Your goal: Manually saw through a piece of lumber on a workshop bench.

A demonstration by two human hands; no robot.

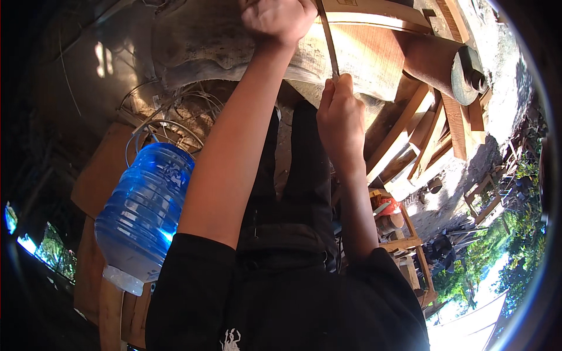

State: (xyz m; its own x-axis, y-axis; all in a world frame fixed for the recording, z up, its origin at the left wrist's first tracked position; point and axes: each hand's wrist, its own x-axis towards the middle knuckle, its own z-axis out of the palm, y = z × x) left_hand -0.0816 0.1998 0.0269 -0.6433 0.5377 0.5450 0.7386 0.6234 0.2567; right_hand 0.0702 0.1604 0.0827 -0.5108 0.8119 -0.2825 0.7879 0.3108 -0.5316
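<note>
Black sleeves sat nearest, both arms reaching up to a thin strip.

My right hand [339, 114] was pinched shut on the lower end of the thin strip [326, 36]; my left hand [278, 20] was fisted beside its upper end, against the pale curved slab [345, 58]. I judged the strip could slip or snap if I pulled unevenly, with the blue water jug [143, 213] hanging close by.

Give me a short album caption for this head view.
Both hands, left hand and right hand, grip a thin rod beside a blue water jug.
</note>
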